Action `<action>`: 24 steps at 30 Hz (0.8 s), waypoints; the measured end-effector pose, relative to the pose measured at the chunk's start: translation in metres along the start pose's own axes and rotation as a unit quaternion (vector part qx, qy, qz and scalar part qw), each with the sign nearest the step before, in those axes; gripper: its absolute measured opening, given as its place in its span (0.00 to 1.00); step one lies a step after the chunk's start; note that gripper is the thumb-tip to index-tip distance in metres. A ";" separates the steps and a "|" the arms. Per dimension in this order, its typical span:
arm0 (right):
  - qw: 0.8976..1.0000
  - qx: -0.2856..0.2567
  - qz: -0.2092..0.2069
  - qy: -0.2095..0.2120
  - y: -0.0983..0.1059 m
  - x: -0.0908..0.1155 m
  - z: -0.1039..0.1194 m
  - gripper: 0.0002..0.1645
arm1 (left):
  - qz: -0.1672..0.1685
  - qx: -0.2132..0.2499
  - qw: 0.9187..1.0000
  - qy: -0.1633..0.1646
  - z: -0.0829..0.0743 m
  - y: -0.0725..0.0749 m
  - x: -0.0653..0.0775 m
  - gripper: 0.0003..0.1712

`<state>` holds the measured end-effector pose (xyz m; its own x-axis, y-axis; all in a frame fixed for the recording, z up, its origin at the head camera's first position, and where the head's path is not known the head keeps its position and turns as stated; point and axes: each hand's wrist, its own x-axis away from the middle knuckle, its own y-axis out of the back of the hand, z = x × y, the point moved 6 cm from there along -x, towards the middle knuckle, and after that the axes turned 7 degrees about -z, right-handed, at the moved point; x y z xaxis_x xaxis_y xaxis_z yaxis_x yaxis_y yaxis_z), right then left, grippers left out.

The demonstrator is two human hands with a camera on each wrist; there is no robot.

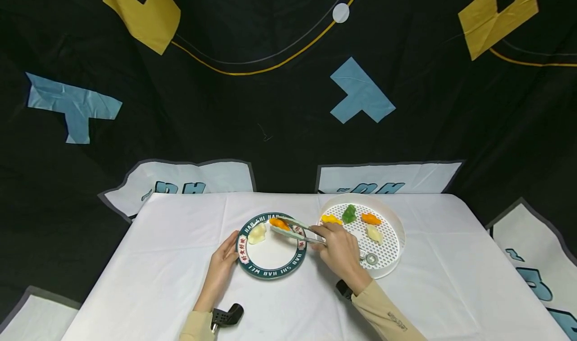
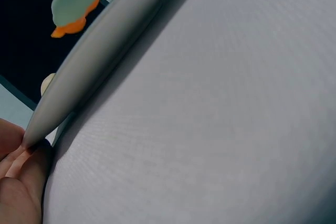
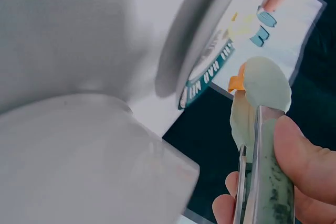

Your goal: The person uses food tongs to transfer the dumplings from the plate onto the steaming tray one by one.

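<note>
My left hand [image 1: 224,253] pinches the left rim of a round plate [image 1: 269,273] with a dark green lettered border; in the left wrist view that edge sits between thumb and fingers. My right hand [image 1: 339,246] grips a pair of tongs [image 1: 295,231] with pale green tips. Between the tips is an orange food piece [image 1: 279,224], held above the plate. A pale yellow piece [image 1: 257,234] lies on the plate's left part. In the right wrist view the tongs [image 3: 272,182] sit between thumb and fingers, the orange piece [image 3: 238,80] partly hidden by a tip.
To the right, a round white tray [image 1: 396,251] with a perforated base holds yellow [image 1: 331,219], green [image 1: 349,214], orange [image 1: 371,219] and pale [image 1: 374,234] pieces. A small grey ring [image 1: 371,259] is near its front. A white cloth [image 1: 451,261] covers the table; a black curtain hangs behind.
</note>
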<state>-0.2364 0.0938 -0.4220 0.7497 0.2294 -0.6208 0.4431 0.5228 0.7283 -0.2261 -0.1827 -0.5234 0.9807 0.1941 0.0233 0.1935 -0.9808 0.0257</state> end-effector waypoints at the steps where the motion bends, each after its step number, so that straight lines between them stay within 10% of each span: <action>1: 1.000 -0.005 -0.006 0.004 0.002 0.000 0.000 0.25 | 0.000 0.002 1.000 0.003 0.001 0.000 0.000 0.32; 24: 0.998 -0.008 -0.054 -0.030 0.069 0.022 -0.051 0.26 | 0.007 0.015 1.000 0.003 0.001 -0.001 0.000 0.32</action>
<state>-0.2143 0.1774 -0.4002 0.7271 0.1217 -0.6757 0.5144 0.5553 0.6535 -0.2262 -0.1822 -0.5242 0.9832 0.1798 0.0302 0.1800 -0.9837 -0.0052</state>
